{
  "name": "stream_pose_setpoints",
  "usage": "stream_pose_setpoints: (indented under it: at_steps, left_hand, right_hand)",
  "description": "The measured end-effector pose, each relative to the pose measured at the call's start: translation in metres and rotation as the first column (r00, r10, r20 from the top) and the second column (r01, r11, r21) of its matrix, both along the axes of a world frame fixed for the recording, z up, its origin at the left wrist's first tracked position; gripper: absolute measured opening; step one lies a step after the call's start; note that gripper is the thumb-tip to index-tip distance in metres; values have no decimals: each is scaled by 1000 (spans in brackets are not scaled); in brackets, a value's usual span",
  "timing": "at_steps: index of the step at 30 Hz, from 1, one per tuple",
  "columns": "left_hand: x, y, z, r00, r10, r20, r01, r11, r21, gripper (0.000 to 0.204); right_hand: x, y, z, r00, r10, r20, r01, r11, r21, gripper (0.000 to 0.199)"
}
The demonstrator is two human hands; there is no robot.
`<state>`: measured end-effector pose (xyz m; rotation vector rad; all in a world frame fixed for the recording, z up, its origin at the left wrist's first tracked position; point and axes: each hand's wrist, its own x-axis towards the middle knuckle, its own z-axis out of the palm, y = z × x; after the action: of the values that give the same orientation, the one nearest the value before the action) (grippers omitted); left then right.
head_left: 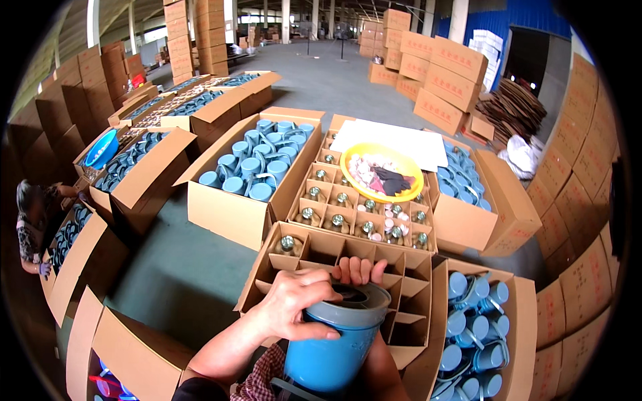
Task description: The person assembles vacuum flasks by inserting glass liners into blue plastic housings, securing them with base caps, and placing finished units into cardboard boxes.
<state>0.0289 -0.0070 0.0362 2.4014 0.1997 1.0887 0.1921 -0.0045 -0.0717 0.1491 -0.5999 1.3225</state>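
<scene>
A blue plastic jug with a grey rim stands upright close below me. My left hand grips its rim from the left side. My right hand shows only fingertips curled over the far edge of the rim, also holding the jug. Right behind the jug lies an open cardboard box with a divider grid; one cell at its far left holds a capped inner flask, the other cells look empty.
A second divider box full of flasks carries a yellow bowl. Boxes of blue jugs stand at right, centre and left. Another person works at far left. Stacked cartons line the hall.
</scene>
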Motion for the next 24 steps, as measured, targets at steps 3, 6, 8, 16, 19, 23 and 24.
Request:
stream_pose_setpoints:
  at_steps: [3, 6, 8, 16, 19, 23, 24]
  left_hand:
    - [8, 1, 12, 988, 65, -141, -59, 997, 42, 42]
    - [38, -20, 29, 965, 209, -156, -168, 956, 239, 35]
    - [56, -29, 26, 958, 250, -139, -203, 937, 285, 25]
    - [10, 20, -14, 994, -104, 37, 111, 930, -350, 33]
    - [48, -27, 27, 971, 231, -58, -220, 964, 151, 32]
    - [25, -11, -1, 995, 68, -68, -68, 998, 6, 22]
    - [9, 1, -12, 987, -101, 122, 131, 953, -272, 19]
  right_hand:
    - [2, 2, -3, 999, 16, -42, -18, 999, -51, 50]
    - [5, 10, -17, 998, -56, -34, 50, 987, -152, 47]
    - [10, -2, -7, 980, -191, 48, 197, 962, -190, 44]
    - [68, -47, 22, 727, -428, 538, 463, 883, 78, 37]
    - [41, -2, 6, 976, -204, 77, 204, 979, 10, 52]
    - [43, -33, -3, 914, -122, 387, 214, 955, -204, 70]
    - [54, -39, 18, 675, -217, 705, 302, 953, 5, 80]
